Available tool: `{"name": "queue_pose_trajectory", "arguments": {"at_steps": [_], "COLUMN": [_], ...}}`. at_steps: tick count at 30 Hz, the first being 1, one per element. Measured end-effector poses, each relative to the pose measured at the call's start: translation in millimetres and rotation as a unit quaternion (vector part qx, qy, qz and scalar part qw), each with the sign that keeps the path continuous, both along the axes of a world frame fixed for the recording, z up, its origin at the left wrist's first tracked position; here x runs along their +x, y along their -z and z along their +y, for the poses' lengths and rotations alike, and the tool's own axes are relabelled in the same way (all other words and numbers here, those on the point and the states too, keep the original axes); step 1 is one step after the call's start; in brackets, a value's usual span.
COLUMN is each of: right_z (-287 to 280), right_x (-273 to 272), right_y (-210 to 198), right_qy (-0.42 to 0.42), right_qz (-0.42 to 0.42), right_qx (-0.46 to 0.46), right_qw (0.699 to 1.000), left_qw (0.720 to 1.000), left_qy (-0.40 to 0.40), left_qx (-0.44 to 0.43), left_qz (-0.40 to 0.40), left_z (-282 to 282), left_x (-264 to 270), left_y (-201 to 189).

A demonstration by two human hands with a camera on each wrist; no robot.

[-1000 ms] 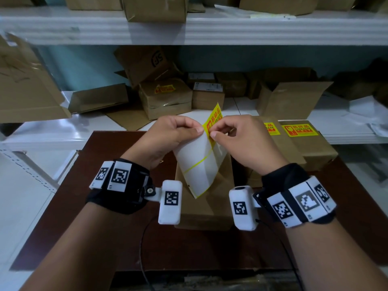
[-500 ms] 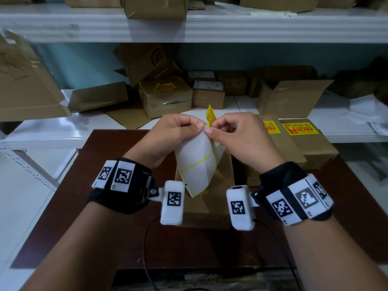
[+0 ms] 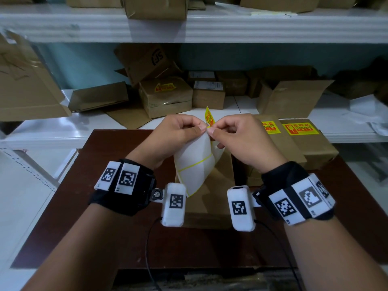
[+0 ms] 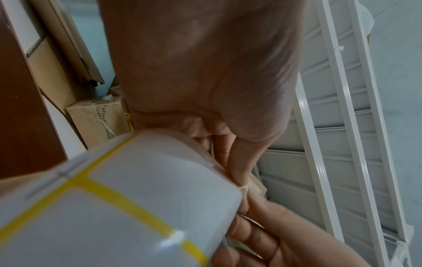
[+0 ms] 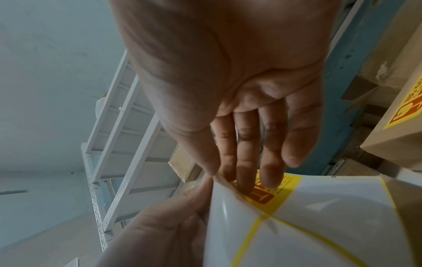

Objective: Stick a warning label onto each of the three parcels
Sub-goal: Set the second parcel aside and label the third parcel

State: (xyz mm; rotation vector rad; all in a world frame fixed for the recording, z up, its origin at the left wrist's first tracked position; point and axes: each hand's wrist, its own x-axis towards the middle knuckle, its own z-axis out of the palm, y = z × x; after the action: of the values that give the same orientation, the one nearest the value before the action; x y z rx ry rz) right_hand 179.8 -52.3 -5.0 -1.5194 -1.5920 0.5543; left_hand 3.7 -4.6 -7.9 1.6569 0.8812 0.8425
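Both hands hold a white backing sheet (image 3: 195,164) with yellow grid lines above the table. My left hand (image 3: 189,131) pinches its top edge. My right hand (image 3: 212,133) pinches the corner of a yellow warning label (image 3: 209,118) that stands up from the sheet. In the right wrist view the fingers (image 5: 246,173) lie against the label (image 5: 262,196), thumb on the sheet (image 5: 319,216) edge. Below the hands lies a brown parcel (image 3: 218,185) with no label showing. Two parcels (image 3: 287,148) (image 3: 315,150) at the right each carry a yellow label.
The parcels rest on a dark brown table (image 3: 105,185). Behind it a white shelf (image 3: 52,133) holds several cardboard boxes, some open; another shelf (image 3: 231,28) runs above. White racking (image 4: 342,126) stands to the side. Cables hang from both wrist cameras.
The hands have closed together and risen slightly. The yellow label, seen broad a second ago, now shows as a narrow strip, and the sheet bows more below the fingers.
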Motion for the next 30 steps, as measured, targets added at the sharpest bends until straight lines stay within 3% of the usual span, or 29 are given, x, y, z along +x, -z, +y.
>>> {"name": "queue_pose_trajectory", "arguments": {"at_steps": [30], "right_z": [-8], "right_x": [-3], "right_y": [-11], "right_qy": [0.007], "right_qz": [0.012], "right_qx": [-0.046], "right_qw": [0.999], "left_qw": [0.998], "left_qy": [0.001], "left_qx": [0.039], "left_qz": [0.049], "left_z": [-1], "left_x": [0], "left_y": [-5]}}
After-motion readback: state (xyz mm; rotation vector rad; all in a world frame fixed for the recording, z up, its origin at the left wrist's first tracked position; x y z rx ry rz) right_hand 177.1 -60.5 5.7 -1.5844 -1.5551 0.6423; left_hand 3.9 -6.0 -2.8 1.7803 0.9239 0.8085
